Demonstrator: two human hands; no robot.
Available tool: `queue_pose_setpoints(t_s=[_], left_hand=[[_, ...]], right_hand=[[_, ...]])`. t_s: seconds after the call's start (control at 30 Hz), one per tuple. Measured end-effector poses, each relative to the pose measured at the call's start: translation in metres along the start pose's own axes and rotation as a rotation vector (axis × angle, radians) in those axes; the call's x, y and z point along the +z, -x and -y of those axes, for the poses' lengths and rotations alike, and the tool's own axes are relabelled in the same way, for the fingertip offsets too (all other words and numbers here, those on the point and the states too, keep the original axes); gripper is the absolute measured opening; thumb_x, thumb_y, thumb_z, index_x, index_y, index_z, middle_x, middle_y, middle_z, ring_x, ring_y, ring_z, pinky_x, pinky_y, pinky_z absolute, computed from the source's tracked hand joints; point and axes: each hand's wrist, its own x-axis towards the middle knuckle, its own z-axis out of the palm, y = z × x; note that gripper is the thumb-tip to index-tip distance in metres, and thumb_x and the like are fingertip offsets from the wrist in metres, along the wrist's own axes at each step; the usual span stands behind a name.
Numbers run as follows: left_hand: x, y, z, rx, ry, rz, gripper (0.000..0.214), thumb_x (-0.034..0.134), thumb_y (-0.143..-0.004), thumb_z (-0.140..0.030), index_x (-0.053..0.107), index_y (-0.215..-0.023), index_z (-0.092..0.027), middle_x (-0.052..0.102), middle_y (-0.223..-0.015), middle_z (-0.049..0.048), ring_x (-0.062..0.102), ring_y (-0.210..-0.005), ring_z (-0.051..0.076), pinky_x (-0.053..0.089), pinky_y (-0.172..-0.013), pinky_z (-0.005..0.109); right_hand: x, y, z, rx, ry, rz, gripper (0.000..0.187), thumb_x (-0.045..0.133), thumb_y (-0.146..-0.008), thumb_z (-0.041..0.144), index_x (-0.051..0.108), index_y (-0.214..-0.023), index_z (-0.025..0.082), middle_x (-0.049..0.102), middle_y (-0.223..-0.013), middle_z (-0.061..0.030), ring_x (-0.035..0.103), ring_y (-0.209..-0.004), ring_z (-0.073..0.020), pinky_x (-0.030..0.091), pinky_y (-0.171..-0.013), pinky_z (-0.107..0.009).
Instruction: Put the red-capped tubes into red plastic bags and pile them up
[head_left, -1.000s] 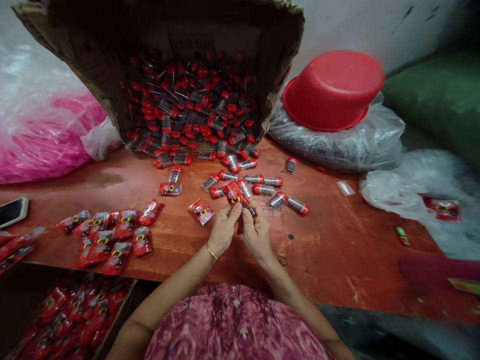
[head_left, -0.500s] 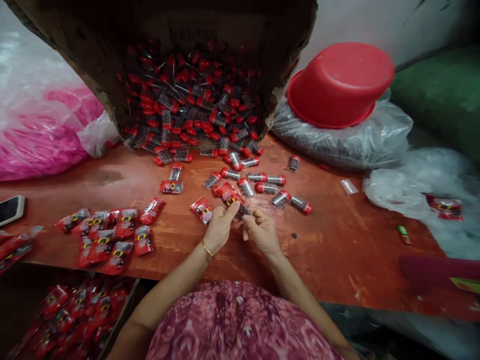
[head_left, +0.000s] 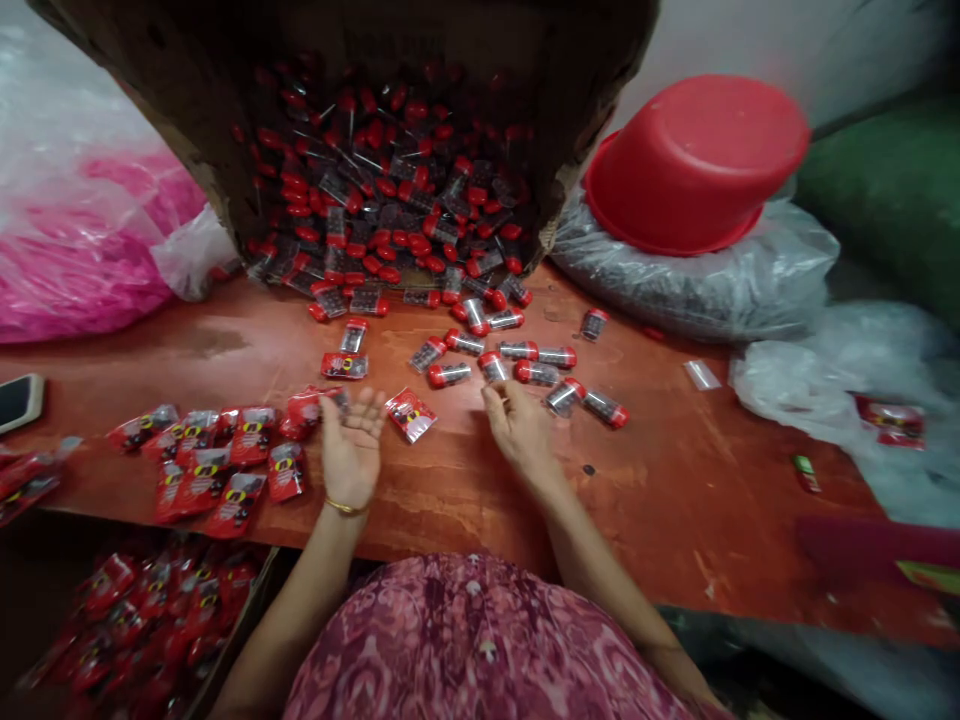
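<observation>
My left hand (head_left: 354,455), palm up with its fingers spread, is open beside the pile of red printed packets. Just behind its thumb lies a red packet (head_left: 304,412); whether they touch I cannot tell. My right hand (head_left: 521,428) has its fingers curled together, tips at the near end of a small clear container with a red cap (head_left: 493,366). What lies inside those fingers is hidden. Between the hands a flat red packet (head_left: 411,414) rests on the table. Several similar containers with dark contents, such as one container (head_left: 450,374), lie around the right fingertips.
A large cardboard box (head_left: 592,130) on its side spills red-capped containers onto the table (head_left: 465,500). An upturned red tub (head_left: 705,160) sits on a plastic sack (head_left: 697,275) at right. A phone (head_left: 21,402) lies far left, above a lower box of packets (head_left: 150,620).
My hands have parted. The left moved left and opened, letting go of the red packet, which now lies by the pile. The right moved slightly up and right toward the containers.
</observation>
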Motion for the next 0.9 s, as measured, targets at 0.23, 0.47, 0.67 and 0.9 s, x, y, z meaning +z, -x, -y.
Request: queue_pose_setpoints(t_s=[0.23,0.47,0.67,0.9], left_hand=[[-0.060,-0.034,-0.053,0.430,0.100,-0.299,0.048,0.033,-0.079,-0.067,0.055,-0.082,-0.025,0.061,-0.120,0.0040,0.052,-0.118,0.015,0.044,-0.095,0.029],[-0.050,-0.020,-0.061,0.356,0.039,-0.231,0.049,0.030,-0.080,-0.061,0.056,-0.086,-0.020,0.056,-0.126,0.0139,0.048,-0.123,0.019,0.043,-0.097,0.030],[0.000,0.002,-0.015,0.504,-0.553,-0.021,0.036,0.069,-0.067,-0.036,0.063,-0.100,-0.022,0.064,-0.114,0.0084,0.056,-0.112,0.024,0.038,-0.100,0.040],[-0.009,-0.003,0.013,0.644,-1.428,0.311,0.026,0.075,-0.061,-0.039,0.073,-0.085,-0.027,0.062,-0.120,0.0102,0.041,-0.126,0.037,0.021,-0.105,0.057]], right_hand=[[0.005,-0.032,-0.047,-0.194,0.486,0.033,0.033,0.045,-0.085,0.031,0.058,-0.108,0.011,0.064,-0.100,-0.0169,0.056,-0.087,-0.0286,0.042,-0.077,-0.040],[0.007,-0.025,-0.047,-0.272,0.460,0.080,0.039,0.048,-0.085,0.032,0.053,-0.116,0.010,0.059,-0.116,-0.0178,0.052,-0.100,-0.0308,0.041,-0.083,-0.042],[0.017,-0.010,-0.018,-0.357,0.346,-0.007,0.032,0.045,-0.089,0.032,0.057,-0.110,0.012,0.060,-0.112,-0.0165,0.053,-0.100,-0.0276,0.042,-0.085,-0.041],[0.035,0.002,-0.004,-0.433,0.176,0.159,0.025,0.045,-0.090,0.030,0.062,-0.097,0.014,0.065,-0.097,-0.0120,0.056,-0.089,-0.0229,0.045,-0.080,-0.036]])
